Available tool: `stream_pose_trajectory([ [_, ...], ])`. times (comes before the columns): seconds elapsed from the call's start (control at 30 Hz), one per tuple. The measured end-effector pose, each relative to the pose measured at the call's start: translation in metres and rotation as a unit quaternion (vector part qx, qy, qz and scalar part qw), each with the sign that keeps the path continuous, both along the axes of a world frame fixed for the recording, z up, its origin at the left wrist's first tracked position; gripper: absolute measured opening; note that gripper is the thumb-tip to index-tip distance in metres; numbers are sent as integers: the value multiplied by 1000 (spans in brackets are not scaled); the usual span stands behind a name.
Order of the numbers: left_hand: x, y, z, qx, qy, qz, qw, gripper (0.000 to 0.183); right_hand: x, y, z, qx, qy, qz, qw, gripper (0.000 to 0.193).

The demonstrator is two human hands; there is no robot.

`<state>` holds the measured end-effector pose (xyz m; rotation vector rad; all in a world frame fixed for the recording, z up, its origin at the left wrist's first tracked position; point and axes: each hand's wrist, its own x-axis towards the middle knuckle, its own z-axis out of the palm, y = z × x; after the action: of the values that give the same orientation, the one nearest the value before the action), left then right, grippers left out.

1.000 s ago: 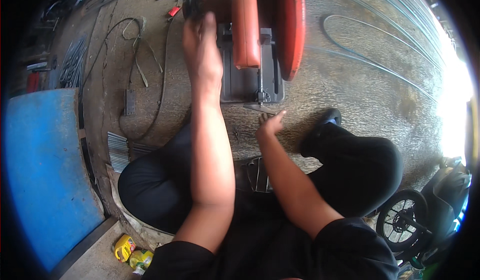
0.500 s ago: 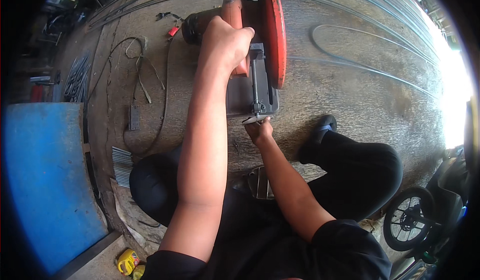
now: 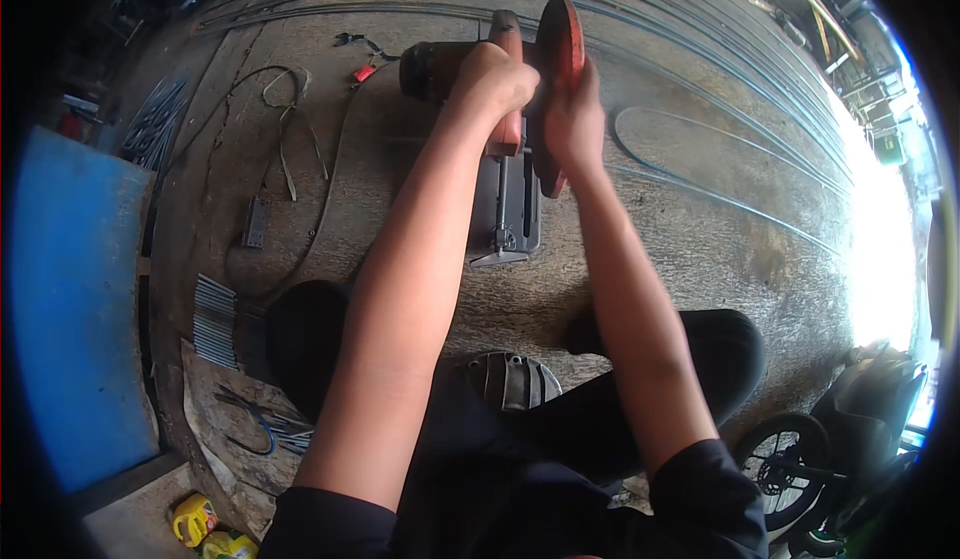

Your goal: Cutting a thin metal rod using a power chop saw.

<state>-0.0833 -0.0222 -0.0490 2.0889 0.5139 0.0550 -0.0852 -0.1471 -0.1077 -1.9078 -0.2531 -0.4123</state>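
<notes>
A cut-off saw stands on the floor in front of me, with a red blade guard point(image 3: 562, 34), a dark motor point(image 3: 425, 71) and a grey base point(image 3: 520, 209). My left hand point(image 3: 488, 81) is wrapped around its red handle point(image 3: 505, 29). Against the near part of the guard is my right hand point(image 3: 577, 124), its thumb by the rim and its fingers along the right face, partly blurred. The clamp's screw runs along the base to a pale metal crank point(image 3: 498, 258) at the near end, which neither hand touches.
Long thin metal rods point(image 3: 700, 69) stretch across the far floor, one bent into a loop. Left lie a cable point(image 3: 330, 189), a power strip point(image 3: 255, 221), cut rods point(image 3: 215, 321) and a blue panel point(image 3: 80, 309). A ribbed metal part point(image 3: 512, 379) lies between my legs; a motorcycle wheel point(image 3: 785, 469) is lower right.
My right hand has left the clamp crank and moved up to the red guard. The saw's guard and handle sit lower and further right in view; my left hand remains on the handle.
</notes>
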Motion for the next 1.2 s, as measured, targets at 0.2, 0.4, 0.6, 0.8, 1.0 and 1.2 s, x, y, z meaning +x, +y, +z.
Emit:
stream_pose_trajectory([
  [0.2, 31, 7, 26, -50, -59, -35, 996, 28, 56, -1, 16, -115, -44, 12, 992, 41],
  [0.4, 49, 10, 33, -70, -18, -8, 997, 28, 4, -45, -97, 367, 194, -110, 903, 37],
  [0.6, 40, 5, 40, 43, 36, -86, 995, 22, -167, -18, -279, 483, 679, -150, 531, 76],
  [0.8, 16, -9, 61, -30, 32, -26, 999, 37, -160, 12, -345, 616, 588, -64, 520, 56],
  [1.0, 15, -9, 58, -48, 37, -4, 998, 32, -169, 9, -358, 437, 574, -18, 692, 59],
  [1.2, 24, 0, 46, -77, 12, 0, 997, 42, -145, -3, -253, 272, 484, -306, 773, 39],
])
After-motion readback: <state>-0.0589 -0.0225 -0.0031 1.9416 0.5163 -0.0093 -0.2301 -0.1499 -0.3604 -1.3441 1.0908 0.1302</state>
